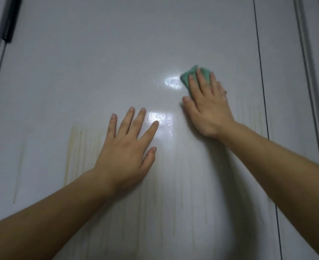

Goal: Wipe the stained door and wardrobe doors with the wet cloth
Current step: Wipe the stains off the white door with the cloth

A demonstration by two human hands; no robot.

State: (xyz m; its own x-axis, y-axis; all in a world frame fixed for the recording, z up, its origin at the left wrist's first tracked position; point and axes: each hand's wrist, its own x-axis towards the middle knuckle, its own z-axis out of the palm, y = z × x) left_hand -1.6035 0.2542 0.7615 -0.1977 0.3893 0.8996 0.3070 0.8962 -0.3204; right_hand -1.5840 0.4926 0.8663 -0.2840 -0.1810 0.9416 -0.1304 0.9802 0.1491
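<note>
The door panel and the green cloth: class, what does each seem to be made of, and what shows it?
Door panel: smooth painted or laminated board, semi-gloss, judging by the bright light reflections; which one cannot be told. Green cloth: soft matt fabric, perhaps microfibre; it bunches into folds under the fingers of the right hand.

Black bar (10,19) top left; grey frame moulding (309,76) far right

Two bare arms show below the elbow: left arm (51,212) and right arm (277,166). The left hand (125,147) and right hand (207,109) are bare, with short, plain fingernails.
</note>
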